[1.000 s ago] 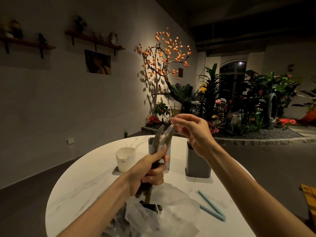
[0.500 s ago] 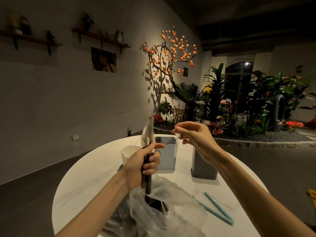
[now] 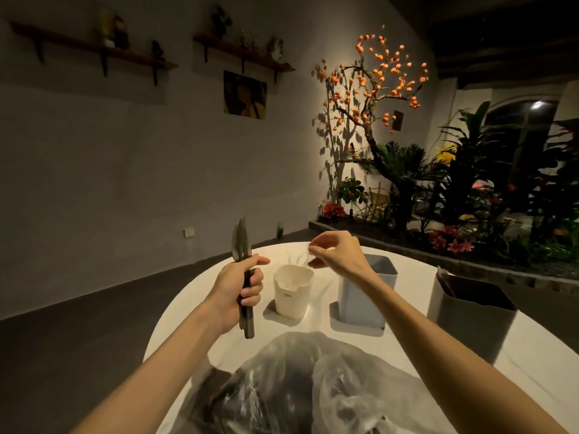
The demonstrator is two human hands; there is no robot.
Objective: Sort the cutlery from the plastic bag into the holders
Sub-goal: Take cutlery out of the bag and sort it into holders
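**Above the worktop: both hands raised, cutlery held upright**

Over the round white worktop (image 3: 194, 311), the left hand (image 3: 238, 292) grips a bundle of dark cutlery (image 3: 242, 264) upright, fingers curled round the handles, thumb laid across the front. The right hand (image 3: 336, 256) hovers above the white holder (image 3: 293, 291), its fingers pinching a thin transparent item too faint to identify. Three holders stand in a row:

1. White holder, nearest the left hand.
2. Light grey holder (image 3: 366, 296), in the middle.
3. Dark grey holder (image 3: 473, 321), at the right.

A crumpled plastic bag (image 3: 313, 383) lies at the near edge, with dark items showing inside.
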